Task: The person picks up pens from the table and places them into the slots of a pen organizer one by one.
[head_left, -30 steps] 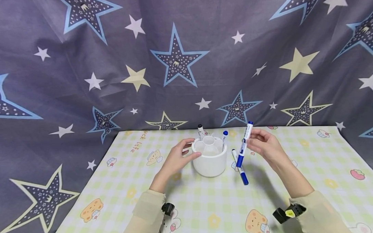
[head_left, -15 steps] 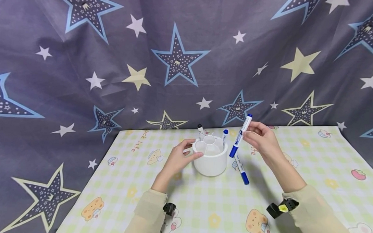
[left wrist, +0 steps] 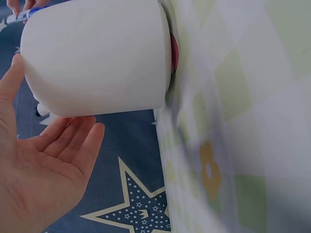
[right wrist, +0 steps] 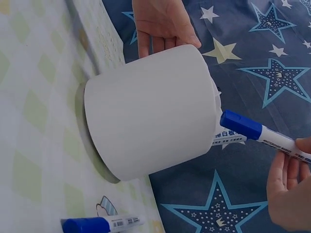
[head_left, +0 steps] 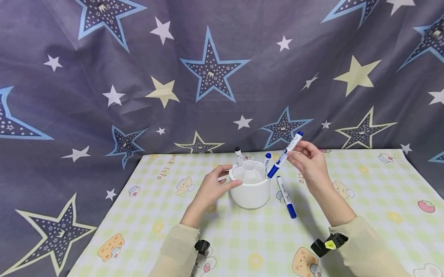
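A round white pen holder with several compartments stands upright on the table. My left hand holds its left side, thumb at the front rim and fingers toward the back. In my right hand a blue-and-white marker is pinched between thumb and fingers, tilted. The marker's thick blue end points down-left, close to the holder's right rim. Two markers stand in the holder: a black-ended marker at the back left and a blue-ended marker at the right. The holder's inner bottom is hidden.
Another blue-and-white marker lies on the table right of the holder. A checked cloth with cartoon prints covers the table. Behind its back edge hangs a dark star-patterned curtain.
My right hand has moved left and slightly up, bringing the marker from above the lying one to the holder's right rim, more slanted. My left hand stays on the holder.
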Tool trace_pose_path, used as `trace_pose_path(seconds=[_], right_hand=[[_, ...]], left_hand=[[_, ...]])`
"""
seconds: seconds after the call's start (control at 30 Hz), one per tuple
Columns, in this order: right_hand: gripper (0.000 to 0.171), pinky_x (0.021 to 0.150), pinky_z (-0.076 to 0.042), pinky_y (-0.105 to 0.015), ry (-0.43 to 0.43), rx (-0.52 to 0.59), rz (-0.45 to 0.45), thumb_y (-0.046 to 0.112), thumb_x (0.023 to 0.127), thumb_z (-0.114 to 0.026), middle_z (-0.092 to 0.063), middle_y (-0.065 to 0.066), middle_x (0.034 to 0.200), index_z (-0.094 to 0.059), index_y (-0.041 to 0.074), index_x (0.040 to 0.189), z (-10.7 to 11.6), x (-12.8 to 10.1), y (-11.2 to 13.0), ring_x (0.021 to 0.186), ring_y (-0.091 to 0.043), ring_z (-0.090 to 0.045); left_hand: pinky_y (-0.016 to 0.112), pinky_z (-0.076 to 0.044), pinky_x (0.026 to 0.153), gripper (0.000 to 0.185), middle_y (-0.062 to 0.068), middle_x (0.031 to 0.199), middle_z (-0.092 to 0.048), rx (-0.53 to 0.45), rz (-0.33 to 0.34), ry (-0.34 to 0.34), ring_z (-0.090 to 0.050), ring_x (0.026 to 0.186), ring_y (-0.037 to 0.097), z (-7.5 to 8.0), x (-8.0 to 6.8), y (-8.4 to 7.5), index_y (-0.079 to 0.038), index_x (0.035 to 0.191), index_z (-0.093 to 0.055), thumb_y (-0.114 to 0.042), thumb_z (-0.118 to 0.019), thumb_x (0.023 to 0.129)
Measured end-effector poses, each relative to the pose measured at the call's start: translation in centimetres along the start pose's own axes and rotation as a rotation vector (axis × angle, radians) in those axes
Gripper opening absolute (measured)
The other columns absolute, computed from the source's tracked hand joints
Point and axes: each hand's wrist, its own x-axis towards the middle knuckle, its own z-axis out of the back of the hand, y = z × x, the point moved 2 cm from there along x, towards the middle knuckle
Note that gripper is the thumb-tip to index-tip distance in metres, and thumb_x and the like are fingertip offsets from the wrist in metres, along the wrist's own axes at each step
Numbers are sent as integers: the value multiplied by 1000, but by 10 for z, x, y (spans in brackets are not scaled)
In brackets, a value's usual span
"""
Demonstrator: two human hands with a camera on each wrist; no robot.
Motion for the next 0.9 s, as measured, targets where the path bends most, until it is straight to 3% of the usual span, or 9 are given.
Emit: trace_pose_path(seconds=[0.23,0.5,0.63,0.9], right_hand=[[29,86,-60,-20,-37,46,35,-13,90,-57,-62,4,91,-58,12,104,-2,-2,-6,85,-6,-66],[32,87,-60,-20,-1,64,37,-15,89,-56,-64,5,91,-57,14,101,-5,-6,-16,86,-5,-68],[34,87,-60,-20,25,34,48,-16,88,-57,-65,7,90,-57,16,98,-6,-7,-23,86,-4,-69],[32,86,-59,-16,22,-137,65,-14,86,-62,-65,10,91,-55,16,97,-9,-10,-34,89,-2,-67]], left_hand=[[42,-50,110,65,10,141,-59,0,18,2,-56,131,29,0,0,-1,-8,137,-56,-34,-82,83],[42,-50,110,66,10,141,-59,6,21,2,-56,131,28,0,0,0,-10,137,-57,-36,-82,82],[42,-50,110,66,9,141,-59,7,20,6,-56,130,28,0,0,0,-10,137,-56,-37,-81,82],[42,-50,110,64,10,140,-59,-1,25,0,-57,130,28,1,0,-1,-10,137,-57,-35,-81,83]])
